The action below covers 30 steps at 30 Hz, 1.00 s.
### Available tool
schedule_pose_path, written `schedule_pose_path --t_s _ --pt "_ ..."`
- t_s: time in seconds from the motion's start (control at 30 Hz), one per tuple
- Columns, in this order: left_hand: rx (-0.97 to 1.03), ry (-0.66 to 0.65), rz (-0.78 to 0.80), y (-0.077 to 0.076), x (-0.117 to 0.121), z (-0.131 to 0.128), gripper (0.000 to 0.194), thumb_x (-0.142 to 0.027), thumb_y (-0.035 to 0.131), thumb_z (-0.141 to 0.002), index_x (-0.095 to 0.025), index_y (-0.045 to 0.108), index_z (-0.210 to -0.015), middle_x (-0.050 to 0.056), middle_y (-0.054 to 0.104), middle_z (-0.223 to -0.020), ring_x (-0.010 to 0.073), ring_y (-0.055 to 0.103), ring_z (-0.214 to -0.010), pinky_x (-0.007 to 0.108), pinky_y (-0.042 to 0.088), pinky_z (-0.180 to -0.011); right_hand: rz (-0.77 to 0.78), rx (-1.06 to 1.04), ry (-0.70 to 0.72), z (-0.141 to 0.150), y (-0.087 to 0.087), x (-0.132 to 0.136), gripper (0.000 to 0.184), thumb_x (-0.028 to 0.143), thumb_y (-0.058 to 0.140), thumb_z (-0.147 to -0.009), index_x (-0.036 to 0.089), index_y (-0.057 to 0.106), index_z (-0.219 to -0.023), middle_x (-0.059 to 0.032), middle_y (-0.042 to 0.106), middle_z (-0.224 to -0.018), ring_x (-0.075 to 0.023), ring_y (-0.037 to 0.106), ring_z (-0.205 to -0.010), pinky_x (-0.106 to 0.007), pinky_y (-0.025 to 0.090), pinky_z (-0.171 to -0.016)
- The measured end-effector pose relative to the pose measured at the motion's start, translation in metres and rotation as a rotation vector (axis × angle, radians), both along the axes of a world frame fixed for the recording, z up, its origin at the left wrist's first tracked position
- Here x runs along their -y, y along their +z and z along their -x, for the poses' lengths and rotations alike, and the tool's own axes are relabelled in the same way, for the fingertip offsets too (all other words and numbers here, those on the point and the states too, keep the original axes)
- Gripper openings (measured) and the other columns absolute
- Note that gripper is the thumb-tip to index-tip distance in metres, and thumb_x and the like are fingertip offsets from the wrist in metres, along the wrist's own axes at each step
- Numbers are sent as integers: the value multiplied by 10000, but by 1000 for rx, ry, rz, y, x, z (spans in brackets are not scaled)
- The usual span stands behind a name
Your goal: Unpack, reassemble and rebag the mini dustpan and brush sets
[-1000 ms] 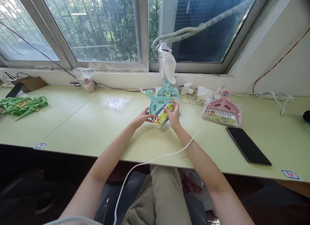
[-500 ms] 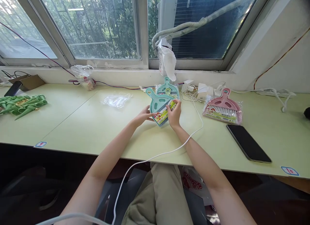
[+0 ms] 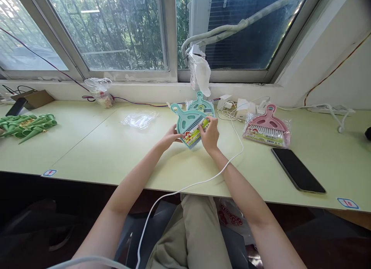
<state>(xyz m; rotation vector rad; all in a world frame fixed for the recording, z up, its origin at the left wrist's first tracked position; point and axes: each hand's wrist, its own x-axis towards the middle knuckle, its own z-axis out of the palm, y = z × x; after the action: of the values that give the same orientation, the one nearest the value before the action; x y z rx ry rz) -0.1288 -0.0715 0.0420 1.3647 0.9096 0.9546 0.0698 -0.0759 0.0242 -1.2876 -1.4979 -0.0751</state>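
Between my two hands is a teal dustpan and brush set [image 3: 187, 120], tilted with its handle to the upper left. A yellow-green printed label [image 3: 194, 133] lies across its bristles. My left hand [image 3: 171, 138] grips the set's lower left edge, thumb in front. With thumb and fingers, my right hand [image 3: 210, 134] pinches the right edge by the label. Just behind, a second teal dustpan set [image 3: 199, 101] in clear wrapping lies on the table, partly covered by the held one. A pink dustpan set [image 3: 268, 126] in clear plastic lies to the right.
A black phone [image 3: 298, 170] lies at the right. Crumpled clear plastic [image 3: 140, 119] is left of my hands. A white cable [image 3: 199, 183] crosses the table over my right forearm. Green rolled pieces [image 3: 31, 124] lie far left. White adapters [image 3: 246, 109] sit by the wall.
The held teal set has shifted slightly left and turned a little, its handle now further left. Both hands keep their grip.
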Motion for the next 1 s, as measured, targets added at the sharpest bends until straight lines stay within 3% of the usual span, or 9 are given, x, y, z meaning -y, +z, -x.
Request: schedule_pose_path --t_s 0.27,0.37,0.43,0.5,0.6,0.73,1.0 --pt "49 70 -68 -1 -5 4 664 -297 787 -653 -186 480 -1232 92 704 -1086 260 696 -969 422 610 -774 -67 -215 -25 -1 1 -1 460 374 508 -908 234 396 -1332 -171 413 -1401 -295 409 -1322 -544 374 -1085" --pt "51 102 -94 -2 -7 6 677 -301 779 -657 -191 472 -1251 87 698 -1098 253 691 -979 411 609 -778 26 -429 61 3 -9 -9 597 434 509 -895 234 309 -1421 -189 338 -1474 -276 469 -1271 -524 394 -1088" --pt "47 121 -104 -2 -8 7 681 -301 775 -654 -194 470 -1255 82 696 -1099 249 690 -975 399 610 -769 174 -620 183 7 -14 -14 676 471 533 -874 252 262 -1454 -180 373 -1474 -258 541 -1199 -497 454 -1044" --pt "36 133 -110 -1 -8 7 680 -305 773 -652 -195 473 -1253 76 697 -1082 246 692 -956 396 609 -759 331 -768 361 12 -16 -17 684 490 568 -848 288 287 -1439 -132 506 -1391 -239 600 -1130 -466 515 -979" --pt "40 143 -123 0 -9 9 656 -316 777 -651 -191 494 -1230 74 691 -1085 242 692 -944 395 607 -764 466 -881 568 20 -13 -14 552 468 625 -804 309 434 -1297 -47 675 -1164 -217 675 -993 -430 570 -890" --pt "76 155 -127 1 -11 12 628 -327 786 -651 -184 520 -1202 82 680 -1127 230 694 -932 374 600 -767 493 -962 608 24 -3 -7 406 392 671 -774 274 508 -1126 -19 727 -984 -207 715 -861 -417 591 -844" --pt "96 157 -104 3 -10 11 626 -328 795 -643 -188 525 -1190 85 683 -1133 231 697 -938 368 596 -775 507 -1003 657 21 5 -4 357 319 680 -748 272 538 -1072 15 733 -882 -200 728 -815 -415 602 -848"
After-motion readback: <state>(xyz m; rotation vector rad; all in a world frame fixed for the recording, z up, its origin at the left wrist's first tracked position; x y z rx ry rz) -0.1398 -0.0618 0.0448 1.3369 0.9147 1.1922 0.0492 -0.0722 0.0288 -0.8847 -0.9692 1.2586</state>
